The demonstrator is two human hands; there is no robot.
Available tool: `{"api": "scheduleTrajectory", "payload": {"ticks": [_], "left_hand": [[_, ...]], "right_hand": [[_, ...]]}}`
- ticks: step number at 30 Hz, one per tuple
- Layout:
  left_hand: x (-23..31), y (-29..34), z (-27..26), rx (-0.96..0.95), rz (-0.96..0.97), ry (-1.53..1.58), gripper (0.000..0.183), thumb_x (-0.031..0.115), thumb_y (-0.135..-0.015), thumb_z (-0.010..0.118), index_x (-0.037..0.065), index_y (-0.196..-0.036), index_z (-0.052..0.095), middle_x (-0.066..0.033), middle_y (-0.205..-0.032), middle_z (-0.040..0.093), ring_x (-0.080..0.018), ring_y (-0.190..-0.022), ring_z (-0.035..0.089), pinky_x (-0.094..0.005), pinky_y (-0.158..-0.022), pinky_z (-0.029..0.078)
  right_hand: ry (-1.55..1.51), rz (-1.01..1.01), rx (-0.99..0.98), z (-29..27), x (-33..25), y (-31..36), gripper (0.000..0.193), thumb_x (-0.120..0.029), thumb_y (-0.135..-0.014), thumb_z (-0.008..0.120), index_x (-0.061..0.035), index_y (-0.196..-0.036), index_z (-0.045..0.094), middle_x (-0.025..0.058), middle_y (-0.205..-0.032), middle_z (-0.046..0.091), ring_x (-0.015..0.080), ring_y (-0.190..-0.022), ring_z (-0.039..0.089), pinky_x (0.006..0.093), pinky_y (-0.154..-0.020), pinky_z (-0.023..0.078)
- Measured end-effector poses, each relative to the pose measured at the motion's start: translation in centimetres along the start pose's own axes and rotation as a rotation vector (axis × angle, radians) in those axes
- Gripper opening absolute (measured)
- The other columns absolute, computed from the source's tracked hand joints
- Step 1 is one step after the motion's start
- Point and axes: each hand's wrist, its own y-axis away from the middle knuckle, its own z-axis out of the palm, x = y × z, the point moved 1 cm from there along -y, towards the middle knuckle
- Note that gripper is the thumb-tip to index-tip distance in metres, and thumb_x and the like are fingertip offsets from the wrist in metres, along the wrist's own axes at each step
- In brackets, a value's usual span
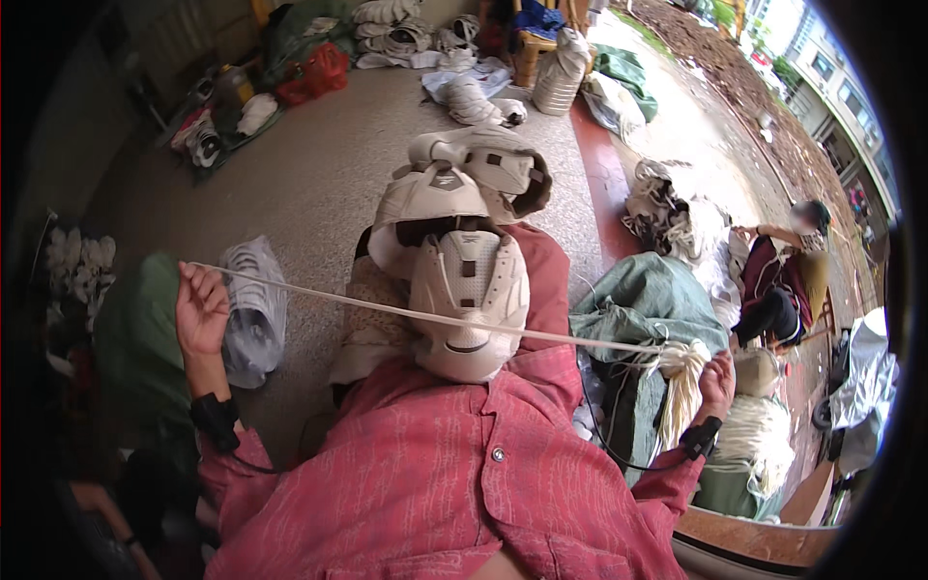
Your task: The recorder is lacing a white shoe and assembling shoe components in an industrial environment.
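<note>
A long white shoelace (387, 307) stretches nearly straight across my front, over a white shoe upper (454, 343) that lies on my lap. Out to the left, my left hand (201, 307) is raised and closed on one end of the lace. On the right, my right hand (715, 387) has its fingers curled together at the lace's other end, beside a hanging bundle of cream laces (681, 372). Two more white uppers rest on my knees, one with a perforated tongue (435, 198) and another behind it (503, 169). Lace holes line the nearest upper's edges.
Green sacks (643, 295) stand at my right, with coiled laces (754, 435) near them. Plastic-wrapped uppers (253, 314) lie on the floor to the left. Piled uppers (396, 34) and a red bag (317, 72) sit farther off. Another person (783, 266) sits at the right.
</note>
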Motion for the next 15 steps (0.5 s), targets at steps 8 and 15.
{"api": "scheduleTrajectory", "payload": {"ticks": [8, 15], "left_hand": [[2.4, 1.6, -6.5, 0.689, 0.394, 0.028, 0.019, 0.020, -0.099, 0.054, 0.006, -0.105, 0.064, -0.0096, -0.108, 0.065, -0.0196, -0.091, 0.062, -0.0307, -0.071, 0.053], [4.3, 0.0, -7.7, 0.112, 0.278, -0.102, 0.024, 0.025, -0.098, 0.056, 0.005, -0.107, 0.065, -0.0058, -0.093, 0.067, -0.0099, -0.060, 0.052, -0.0210, -0.042, 0.038]], "right_hand": [[0.194, -0.445, 0.383, -6.2, -15.0, 4.2, 0.028, -0.016, -0.100, 0.043, 0.0014, -0.118, 0.058, 0.0156, -0.112, 0.066, 0.0264, -0.097, 0.064, 0.0424, -0.086, 0.052], [0.397, -0.771, 0.490, -5.6, -18.9, 9.7, 0.037, -0.009, -0.100, 0.042, 0.0135, -0.129, 0.046, 0.0194, -0.127, 0.057, 0.0276, -0.118, 0.056, 0.0372, -0.102, 0.048]]}}
